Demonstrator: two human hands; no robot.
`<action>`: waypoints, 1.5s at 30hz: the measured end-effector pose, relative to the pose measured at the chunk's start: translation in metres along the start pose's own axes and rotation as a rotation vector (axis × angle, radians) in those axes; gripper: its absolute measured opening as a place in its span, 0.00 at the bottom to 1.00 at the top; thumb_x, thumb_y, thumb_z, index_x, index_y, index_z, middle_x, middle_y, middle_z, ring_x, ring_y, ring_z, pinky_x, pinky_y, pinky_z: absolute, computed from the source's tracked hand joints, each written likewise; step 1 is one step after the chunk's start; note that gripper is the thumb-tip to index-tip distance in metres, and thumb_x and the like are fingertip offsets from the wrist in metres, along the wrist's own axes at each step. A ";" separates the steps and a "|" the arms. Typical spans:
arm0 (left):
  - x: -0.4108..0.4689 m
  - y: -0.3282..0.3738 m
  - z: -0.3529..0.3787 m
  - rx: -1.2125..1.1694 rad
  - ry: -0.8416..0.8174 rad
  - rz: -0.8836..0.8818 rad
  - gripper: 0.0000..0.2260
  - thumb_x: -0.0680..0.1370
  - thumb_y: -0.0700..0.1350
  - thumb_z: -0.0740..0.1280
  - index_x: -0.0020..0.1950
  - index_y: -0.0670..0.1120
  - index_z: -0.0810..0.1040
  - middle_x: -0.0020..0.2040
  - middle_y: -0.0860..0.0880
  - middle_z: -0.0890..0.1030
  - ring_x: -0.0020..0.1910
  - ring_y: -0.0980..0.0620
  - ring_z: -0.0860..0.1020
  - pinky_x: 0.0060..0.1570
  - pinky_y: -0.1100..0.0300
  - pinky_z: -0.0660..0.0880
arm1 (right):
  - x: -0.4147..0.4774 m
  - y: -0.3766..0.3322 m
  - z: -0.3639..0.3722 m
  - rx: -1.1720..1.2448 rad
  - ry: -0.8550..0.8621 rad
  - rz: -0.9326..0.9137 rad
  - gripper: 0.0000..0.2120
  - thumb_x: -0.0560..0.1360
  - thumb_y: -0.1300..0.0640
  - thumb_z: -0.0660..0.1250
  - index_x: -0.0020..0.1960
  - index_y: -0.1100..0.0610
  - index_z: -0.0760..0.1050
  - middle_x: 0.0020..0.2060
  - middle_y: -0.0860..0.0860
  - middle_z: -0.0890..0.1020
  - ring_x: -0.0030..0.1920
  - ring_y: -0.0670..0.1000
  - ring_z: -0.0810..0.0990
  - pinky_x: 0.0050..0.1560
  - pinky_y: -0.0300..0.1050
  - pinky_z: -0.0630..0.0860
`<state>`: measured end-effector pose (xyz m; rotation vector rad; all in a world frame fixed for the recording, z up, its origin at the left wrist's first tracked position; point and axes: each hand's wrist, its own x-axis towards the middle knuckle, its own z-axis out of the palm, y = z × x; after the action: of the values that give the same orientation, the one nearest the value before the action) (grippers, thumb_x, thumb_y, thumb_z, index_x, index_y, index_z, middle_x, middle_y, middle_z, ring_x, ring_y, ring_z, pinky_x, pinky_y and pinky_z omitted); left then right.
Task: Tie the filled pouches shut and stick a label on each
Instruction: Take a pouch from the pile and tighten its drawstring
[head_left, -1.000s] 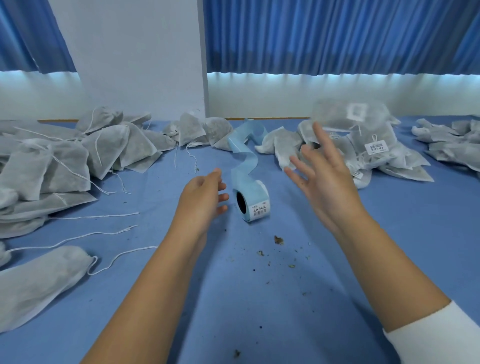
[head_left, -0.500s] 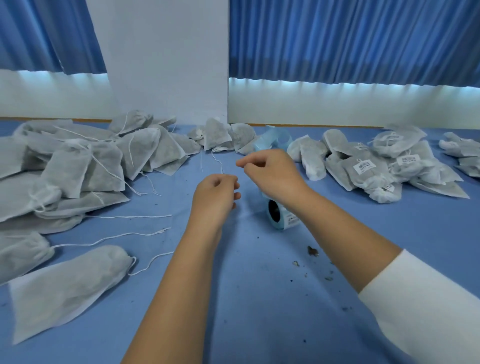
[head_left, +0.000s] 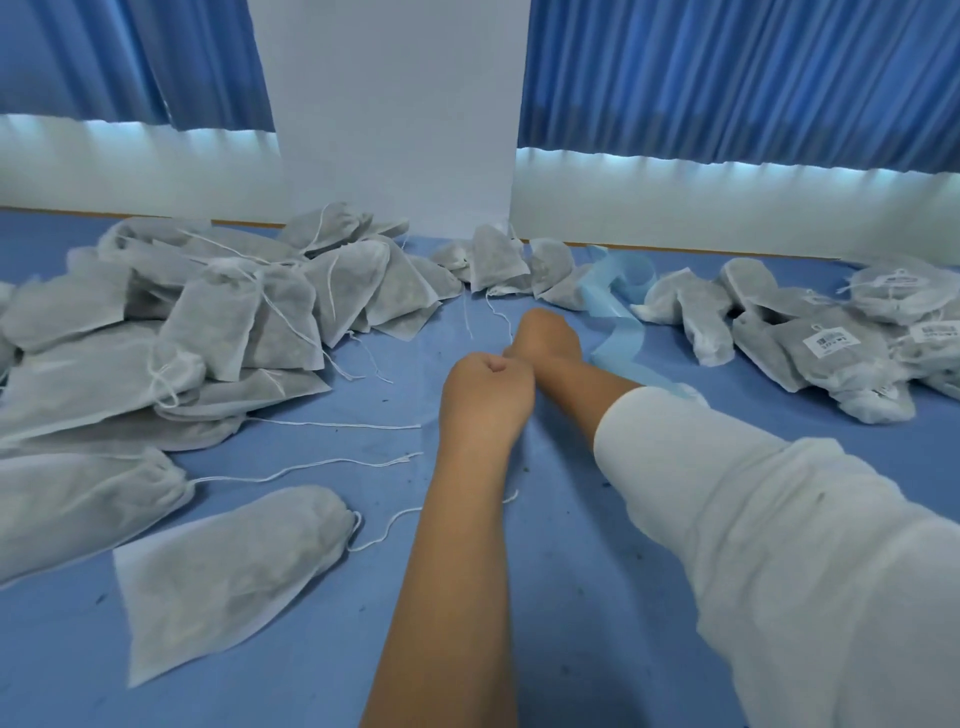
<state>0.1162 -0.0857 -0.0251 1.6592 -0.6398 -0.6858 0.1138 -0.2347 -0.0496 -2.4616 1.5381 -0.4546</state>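
Unlabelled grey drawstring pouches (head_left: 249, 322) are heaped on the left of the blue table (head_left: 566, 597). One filled pouch (head_left: 223, 566) lies nearest me, its string trailing right. Pouches with white labels (head_left: 826, 348) are piled at the right. My left hand (head_left: 485, 395) is curled into a fist over the middle of the table, with nothing visible in it. My right hand (head_left: 548, 338) sits just beyond it, touching it, back towards me, fingers curled under and out of sight. The blue label backing strip (head_left: 618, 317) curls behind my right forearm, which hides the roll.
A few more pouches (head_left: 493, 260) lean at the back centre under a white wall panel (head_left: 395, 130). Loose white strings (head_left: 332, 423) cross the table left of my arms. Dark crumbs speckle the cloth. Blue curtains hang behind.
My right hand let a labelled pouch go onto the right pile, then swung left and curled up against my left hand. The view has turned left and my forearm now covers the label roll.
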 end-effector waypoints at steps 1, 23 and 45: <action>0.001 -0.001 0.000 -0.003 -0.001 -0.002 0.06 0.77 0.39 0.60 0.44 0.46 0.75 0.43 0.46 0.77 0.46 0.44 0.81 0.45 0.51 0.76 | 0.000 -0.002 0.002 -0.010 0.015 0.009 0.08 0.78 0.61 0.64 0.56 0.61 0.76 0.57 0.57 0.80 0.59 0.57 0.78 0.46 0.44 0.68; -0.008 -0.009 0.007 0.309 -0.060 0.459 0.27 0.80 0.45 0.68 0.78 0.52 0.63 0.75 0.53 0.68 0.74 0.53 0.66 0.56 0.74 0.58 | -0.093 0.029 -0.148 1.379 -0.447 -0.229 0.10 0.75 0.65 0.53 0.37 0.59 0.68 0.27 0.55 0.76 0.30 0.53 0.76 0.34 0.41 0.77; -0.053 0.033 0.015 -0.331 -0.358 0.318 0.15 0.83 0.46 0.60 0.44 0.51 0.85 0.46 0.52 0.86 0.35 0.55 0.80 0.37 0.63 0.76 | -0.132 0.100 -0.113 1.244 0.027 -0.217 0.08 0.83 0.62 0.55 0.45 0.56 0.66 0.54 0.56 0.82 0.54 0.50 0.84 0.44 0.40 0.79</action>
<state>0.0681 -0.0631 0.0101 1.1061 -0.9649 -0.8119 -0.0646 -0.1608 0.0026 -1.5769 0.5879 -1.0623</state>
